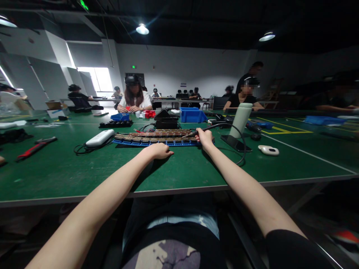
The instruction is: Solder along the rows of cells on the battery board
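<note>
My right hand (204, 138) is closed round a black pen-like tool (193, 133) with a black cable, its tip resting on a blue tray (140, 142) that carries rows of brown strips (157, 135). My left hand (160, 150) lies on the green table (84, 168) just in front of the tray, fingers curled with nothing visible in them. Both forearms reach out from the near table edge.
A white oblong device (100, 137) with a black cord lies left of the tray, red-handled pliers (35, 148) farther left. A pale green bottle (240, 120), a black phone (235, 143) and a white gadget (268, 150) sit right. A black box (166, 120) and blue bin (192, 115) stand behind. Other people work at tables beyond.
</note>
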### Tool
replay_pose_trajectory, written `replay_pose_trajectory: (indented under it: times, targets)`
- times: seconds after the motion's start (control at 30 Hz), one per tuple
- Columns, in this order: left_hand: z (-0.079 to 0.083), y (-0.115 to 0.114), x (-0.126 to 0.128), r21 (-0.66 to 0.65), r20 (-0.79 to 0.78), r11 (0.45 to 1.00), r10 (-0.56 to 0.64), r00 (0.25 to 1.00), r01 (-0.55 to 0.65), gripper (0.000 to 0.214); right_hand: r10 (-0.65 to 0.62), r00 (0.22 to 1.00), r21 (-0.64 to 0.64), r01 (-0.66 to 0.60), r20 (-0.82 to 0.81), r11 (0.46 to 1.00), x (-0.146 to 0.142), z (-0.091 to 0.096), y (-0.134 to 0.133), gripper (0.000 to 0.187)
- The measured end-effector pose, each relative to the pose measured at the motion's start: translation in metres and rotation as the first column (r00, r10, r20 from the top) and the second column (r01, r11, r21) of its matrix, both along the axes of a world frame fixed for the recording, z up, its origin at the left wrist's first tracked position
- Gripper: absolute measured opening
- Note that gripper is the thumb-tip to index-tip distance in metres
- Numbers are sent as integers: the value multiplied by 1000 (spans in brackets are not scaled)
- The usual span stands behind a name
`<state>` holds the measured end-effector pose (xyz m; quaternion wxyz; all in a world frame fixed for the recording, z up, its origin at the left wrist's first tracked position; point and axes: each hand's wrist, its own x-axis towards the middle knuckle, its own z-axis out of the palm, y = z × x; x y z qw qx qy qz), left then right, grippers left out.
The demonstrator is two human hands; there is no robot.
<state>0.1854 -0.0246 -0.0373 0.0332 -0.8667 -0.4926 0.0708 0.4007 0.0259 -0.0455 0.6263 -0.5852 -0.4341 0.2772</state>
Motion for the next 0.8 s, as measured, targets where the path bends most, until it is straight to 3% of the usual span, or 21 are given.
replay_pose_trajectory:
  times: [0.8]
  targets:
    - [1, -1, 0, 17, 12, 1000, -3, 1000, 3, 57, -20, 1000, -36, 21, 21, 999, -1, 4, -5, 28]
